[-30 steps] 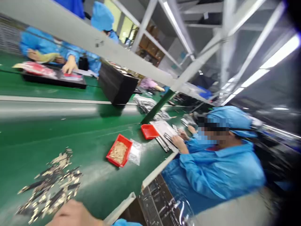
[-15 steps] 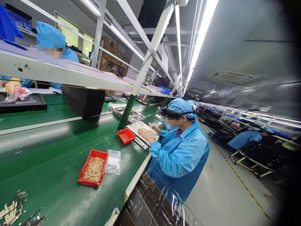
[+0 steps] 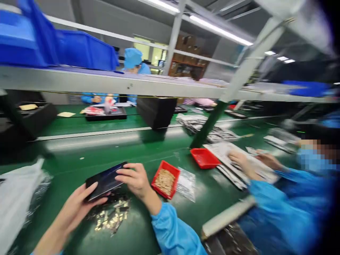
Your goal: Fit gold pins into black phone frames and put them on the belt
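A glossy black phone-shaped slab [image 3: 106,180] is tilted above the green bench, held between both hands. My left hand [image 3: 81,205] grips its lower left end, thumb on top and fingers beneath. At the upper right end, the fingers of my right hand [image 3: 136,179] are closed on its edge. Below the slab lies a loose pile of small black and gold strips [image 3: 113,214], partly hidden and blurred. A red tray [image 3: 175,169] of small tan pieces [image 3: 165,181] stands right of my right hand, beside a clear plastic bag [image 3: 186,186].
A co-worker in a blue sleeve [image 3: 276,209] works at the right over white sheets [image 3: 225,148], near a second red tray [image 3: 203,157]. White plastic wrapping [image 3: 20,202] lies left. A shelf rail [image 3: 148,86] with blue bins [image 3: 85,49] crosses above; a slanted post [image 3: 212,122] meets the bench.
The view has swung left and levelled. Both my hands, out of sight before, now show with the black phone-shaped slab between them. The strips pile and red trays appear further right.
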Demonstrator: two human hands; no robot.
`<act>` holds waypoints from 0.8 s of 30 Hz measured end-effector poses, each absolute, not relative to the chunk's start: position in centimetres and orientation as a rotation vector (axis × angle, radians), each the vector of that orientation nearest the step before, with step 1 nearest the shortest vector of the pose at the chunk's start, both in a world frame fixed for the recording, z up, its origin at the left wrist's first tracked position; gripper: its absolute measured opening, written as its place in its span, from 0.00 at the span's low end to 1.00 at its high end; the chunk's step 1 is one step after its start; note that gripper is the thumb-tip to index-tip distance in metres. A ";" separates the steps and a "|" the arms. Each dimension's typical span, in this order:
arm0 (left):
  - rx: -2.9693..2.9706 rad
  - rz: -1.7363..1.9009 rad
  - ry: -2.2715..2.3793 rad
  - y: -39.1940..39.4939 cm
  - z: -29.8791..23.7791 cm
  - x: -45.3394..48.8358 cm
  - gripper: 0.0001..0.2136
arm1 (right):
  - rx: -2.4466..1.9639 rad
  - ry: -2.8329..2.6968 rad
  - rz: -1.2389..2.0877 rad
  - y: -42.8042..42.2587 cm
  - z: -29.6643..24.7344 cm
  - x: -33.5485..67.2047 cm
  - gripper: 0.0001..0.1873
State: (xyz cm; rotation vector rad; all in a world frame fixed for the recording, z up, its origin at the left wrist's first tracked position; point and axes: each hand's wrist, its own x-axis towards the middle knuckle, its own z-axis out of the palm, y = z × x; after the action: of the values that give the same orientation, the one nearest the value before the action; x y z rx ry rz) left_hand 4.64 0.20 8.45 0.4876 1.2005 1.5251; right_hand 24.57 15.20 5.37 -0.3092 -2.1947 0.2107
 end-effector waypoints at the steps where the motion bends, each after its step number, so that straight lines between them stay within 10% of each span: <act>1: 0.522 1.528 1.176 0.9 8.3 3.6 0.26 | -0.339 -2.136 0.258 16.1 5.1 24.0 0.20; 6: 0.732 1.612 1.145 4.7 5.9 0.2 0.29 | -0.588 -1.960 0.530 17.4 2.4 22.1 0.32; 11: 0.748 1.627 1.158 5.3 3.5 -0.8 0.29 | -0.823 -1.928 0.775 16.8 -0.2 21.4 0.19; 24: 0.804 1.697 1.247 5.5 2.2 -1.7 0.31 | -0.901 -1.915 0.980 16.7 -0.3 21.2 0.21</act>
State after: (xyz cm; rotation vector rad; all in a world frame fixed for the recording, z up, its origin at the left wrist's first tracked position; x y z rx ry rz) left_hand -1.67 5.51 2.17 0.8042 1.2466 1.6973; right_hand 21.23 16.71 -0.32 -0.9009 -1.9145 0.9795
